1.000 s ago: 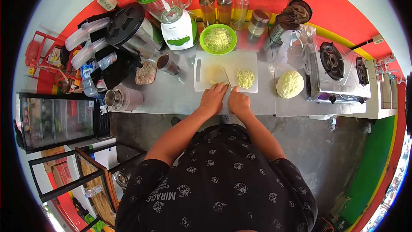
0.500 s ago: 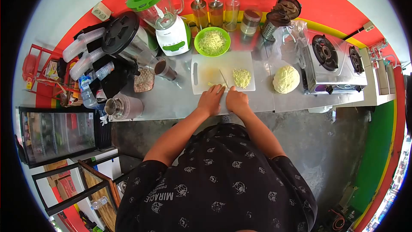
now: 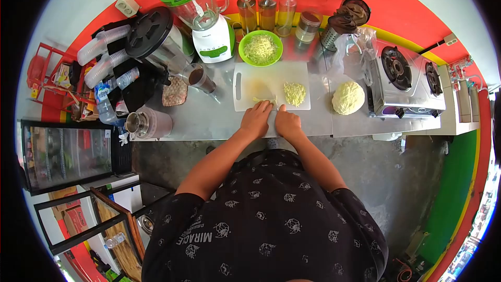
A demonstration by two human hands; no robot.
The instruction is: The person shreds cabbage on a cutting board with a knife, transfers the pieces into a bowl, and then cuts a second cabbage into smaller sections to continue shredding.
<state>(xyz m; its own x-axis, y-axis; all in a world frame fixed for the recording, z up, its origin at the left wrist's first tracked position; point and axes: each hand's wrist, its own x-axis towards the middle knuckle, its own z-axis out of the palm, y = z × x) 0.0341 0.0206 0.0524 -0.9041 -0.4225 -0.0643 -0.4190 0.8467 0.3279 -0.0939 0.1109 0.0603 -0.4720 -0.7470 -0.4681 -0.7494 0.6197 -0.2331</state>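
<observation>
On the white cutting board, my left hand lies with its fingers bent and pressed together over a small piece of cabbage, most of it hidden under the fingertips. Just to the right, my right hand is closed round a knife, its thumb pointing forward. The knife's handle is hidden in the fist and its thin blade is hard to make out. A pile of shredded cabbage sits on the board's right side. Behind the board, a green bowl holds more shreds. A pale cabbage head rests to the right.
A gas stove stands at the right, with a plastic bag beside it. A blender, pump bottles and a jar line the back. At the left are a glass of dark stuff and a steel-topped container.
The knife blade, slanting plainly over the board before, is now barely visible. Both hands stay nearly in place. The view has shifted slightly.
</observation>
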